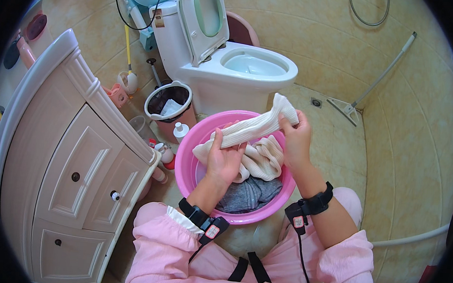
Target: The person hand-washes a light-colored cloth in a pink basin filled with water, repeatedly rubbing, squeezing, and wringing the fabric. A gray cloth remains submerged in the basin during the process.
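Observation:
A cream ribbed knit garment lies partly in a pink plastic basin on the floor before me. One long tube of ribbed knit, which looks like a sleeve, is held stretched above the basin. My right hand pinches its upper right end between thumb and fingers. Palm up, my left hand supports the lower left part, with the thumb against the fabric. Beneath the cream knit, a grey heathered cloth garment rests in the basin. Whether the raised tube joins the rest of the knit is hidden behind my left hand.
A white toilet with raised lid stands beyond the basin. A lined trash bin and bottles crowd the basin's left side, beside a white cabinet. At the right, a floor squeegee leans on the wall near a drain.

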`<state>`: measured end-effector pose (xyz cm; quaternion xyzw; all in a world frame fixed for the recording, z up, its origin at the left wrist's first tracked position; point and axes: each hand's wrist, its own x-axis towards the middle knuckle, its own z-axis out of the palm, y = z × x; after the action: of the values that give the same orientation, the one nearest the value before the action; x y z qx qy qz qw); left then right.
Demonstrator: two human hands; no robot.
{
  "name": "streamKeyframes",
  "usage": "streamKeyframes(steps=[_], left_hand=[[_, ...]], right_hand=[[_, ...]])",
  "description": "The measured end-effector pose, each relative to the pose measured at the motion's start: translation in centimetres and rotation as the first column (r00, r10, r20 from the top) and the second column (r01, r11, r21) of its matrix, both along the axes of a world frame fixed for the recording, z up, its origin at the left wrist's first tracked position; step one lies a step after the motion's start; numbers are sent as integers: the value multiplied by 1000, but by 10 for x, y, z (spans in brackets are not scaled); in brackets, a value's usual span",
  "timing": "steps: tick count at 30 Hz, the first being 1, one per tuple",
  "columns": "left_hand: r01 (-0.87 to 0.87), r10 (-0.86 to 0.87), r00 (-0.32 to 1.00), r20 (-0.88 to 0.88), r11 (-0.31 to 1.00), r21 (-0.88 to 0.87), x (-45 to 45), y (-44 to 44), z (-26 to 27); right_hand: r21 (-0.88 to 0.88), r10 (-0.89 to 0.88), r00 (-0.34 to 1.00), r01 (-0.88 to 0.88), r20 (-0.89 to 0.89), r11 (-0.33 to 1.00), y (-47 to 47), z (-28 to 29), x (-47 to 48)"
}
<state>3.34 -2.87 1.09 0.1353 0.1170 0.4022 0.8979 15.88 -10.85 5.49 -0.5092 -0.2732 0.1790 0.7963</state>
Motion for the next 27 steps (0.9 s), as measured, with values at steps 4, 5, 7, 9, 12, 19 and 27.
streamKeyframes(steps=[4, 5, 7, 9, 12, 19, 27], left_hand=[[-19, 24, 998, -53, 995, 95, -2, 1, -3], [-3, 8, 999, -42, 994, 113, -2, 1, -3], [-25, 34, 996, -76, 993, 119, -3, 1, -2], [20, -14, 996, -85, 997, 70, -2, -1, -4], [99, -91, 992, -91, 992, 83, -2, -5, -9], [211, -211, 977, -4, 977, -3, -1, -13, -20], [175, -174, 985, -23, 982, 66, -2, -22, 0]], right_hand=[[-21, 44, 981, -41, 191, 999, 1, -16, -14], [-24, 85, 969, -81, 232, 996, 1, -19, -21], [6, 104, 910, -116, 402, 993, 1, -26, -35], [-28, 85, 818, -84, 569, 996, 1, -32, -51], [-318, 300, 675, -101, 674, 943, -1, -39, -66], [-90, 17, 277, 253, 961, 963, -2, -38, -60], [-211, 181, 492, 5, 851, 978, 2, -40, -58]])
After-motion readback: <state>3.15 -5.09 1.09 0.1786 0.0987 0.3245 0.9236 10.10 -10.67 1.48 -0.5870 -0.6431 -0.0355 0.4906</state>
